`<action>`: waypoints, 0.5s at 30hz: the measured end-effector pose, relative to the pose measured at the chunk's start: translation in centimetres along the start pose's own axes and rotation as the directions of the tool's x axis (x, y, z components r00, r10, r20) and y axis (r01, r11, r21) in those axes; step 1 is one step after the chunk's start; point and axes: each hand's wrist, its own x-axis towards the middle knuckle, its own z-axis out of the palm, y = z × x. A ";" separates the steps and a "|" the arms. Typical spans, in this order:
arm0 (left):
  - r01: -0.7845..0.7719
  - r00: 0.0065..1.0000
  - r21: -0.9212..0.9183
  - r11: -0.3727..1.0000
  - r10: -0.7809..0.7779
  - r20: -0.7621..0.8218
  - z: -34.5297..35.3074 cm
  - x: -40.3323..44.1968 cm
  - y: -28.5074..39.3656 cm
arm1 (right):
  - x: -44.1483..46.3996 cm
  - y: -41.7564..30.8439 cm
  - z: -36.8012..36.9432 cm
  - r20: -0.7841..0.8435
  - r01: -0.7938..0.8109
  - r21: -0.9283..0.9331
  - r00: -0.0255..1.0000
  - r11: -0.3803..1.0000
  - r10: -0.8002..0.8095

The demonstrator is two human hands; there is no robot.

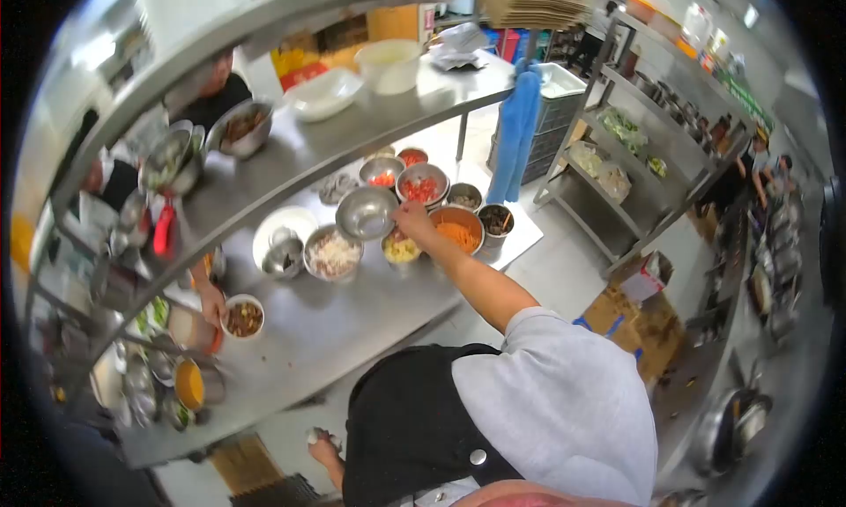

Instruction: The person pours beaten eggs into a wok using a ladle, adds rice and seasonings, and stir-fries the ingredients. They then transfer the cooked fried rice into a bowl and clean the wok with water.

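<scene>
My right hand (411, 220) reaches out over the steel table, its fingers closed on the rim of an empty metal bowl (366, 214). Just below that hand is a bowl of yellow pieces (401, 248); a bowl of orange shreds (457, 231) lies to its right. Beyond it stands a bowl of chopped red pieces (422, 184). A bowl of pale shredded food (333, 253) sits left of the yellow pieces. Low in the view, beside the black apron, my left hand (325, 449) is closed around something small and whitish that I cannot make out.
Another person's hand (211, 303) touches a white bowl of brown food (243, 317) at the left. A raised steel shelf (352, 141) crosses above the table. A blue cloth (515, 137) hangs from its right end. Flattened cardboard (634, 322) lies on the floor.
</scene>
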 end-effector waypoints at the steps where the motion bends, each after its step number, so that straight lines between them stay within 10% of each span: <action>1: 0.012 0.999 -0.190 0.982 -0.005 0.033 2.3 1.3 2.4 | -0.5 -3.9 -1.7 -0.012 -0.163 0.126 0.986 0.978 0.166; 4: -0.431 0.896 -0.060 0.900 0.435 0.086 9.8 4.7 8.9 | -1.1 -8.0 -4.9 -0.014 -0.283 0.308 0.953 0.909 0.302; 7: -0.155 0.949 -0.356 0.922 0.239 0.206 17.1 3.9 18.4 | 1.3 -3.7 -5.5 -0.104 0.153 0.013 0.983 0.988 -0.151; 9: -0.065 0.958 -0.349 0.935 0.157 0.241 20.3 5.6 21.6 | 0.8 -8.3 -7.8 0.032 -0.289 0.333 0.955 0.898 0.296; 15: -0.068 0.945 -0.318 0.946 0.163 0.283 27.0 6.5 26.1 | 0.8 -6.9 -10.8 0.122 -0.384 0.374 0.923 0.844 0.366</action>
